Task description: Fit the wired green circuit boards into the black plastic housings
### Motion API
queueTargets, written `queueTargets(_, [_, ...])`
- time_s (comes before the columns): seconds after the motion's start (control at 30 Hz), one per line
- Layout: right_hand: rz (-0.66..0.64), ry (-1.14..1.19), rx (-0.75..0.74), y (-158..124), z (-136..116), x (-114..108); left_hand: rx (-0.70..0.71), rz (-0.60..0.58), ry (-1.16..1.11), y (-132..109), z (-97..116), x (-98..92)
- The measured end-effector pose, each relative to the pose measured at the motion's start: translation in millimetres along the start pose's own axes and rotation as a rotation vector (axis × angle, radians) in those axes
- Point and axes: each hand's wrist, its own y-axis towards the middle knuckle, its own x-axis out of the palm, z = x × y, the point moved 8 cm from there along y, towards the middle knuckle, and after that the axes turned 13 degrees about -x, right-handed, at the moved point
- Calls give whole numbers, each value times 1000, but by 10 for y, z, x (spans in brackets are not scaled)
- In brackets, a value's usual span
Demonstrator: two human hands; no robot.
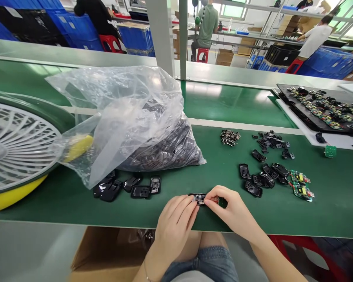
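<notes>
A small black plastic housing (199,198) lies at the table's front edge, its inner side facing up. My left hand (175,219) grips it from the left with bent fingers. At its right end, my right hand (232,207) pinches thumb and forefinger together; what is between the tips is too small to make out. Partly hidden behind those fingers is a bit of green circuit board (222,202), with something red beside it. Right of the hands lie several black housings (263,180) and two green circuit boards (302,186) with yellow parts.
A clear plastic bag (147,129) full of black parts stands left of centre, with loose black shells (111,190) before it. A fan (17,145) occupies the left. Metal pieces (230,138), small black parts (272,141) and a tray of assemblies (329,107) lie to the right.
</notes>
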Motion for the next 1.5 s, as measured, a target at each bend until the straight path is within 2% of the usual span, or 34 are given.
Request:
queueTargets(0.47, [-39, -122, 17, -8, 37, 45, 24, -62, -2, -98, -39, 53])
queueTargets(0.8, [-114, -179, 9, 53, -15, -1, 83, -28, 43, -2, 49, -12])
queueTargets(0.97, [-123, -232, 11, 43, -28, 7, 87, -61, 92, 41, 76, 5])
queueTargets(1.2, [-126, -244, -29, 44, -39, 0, 203, -26, 238, 8, 158, 18])
queueTargets(1.5, [-129, -247, -132, 60, -80, -14, 374, -87, 427, -110, 271, 91])
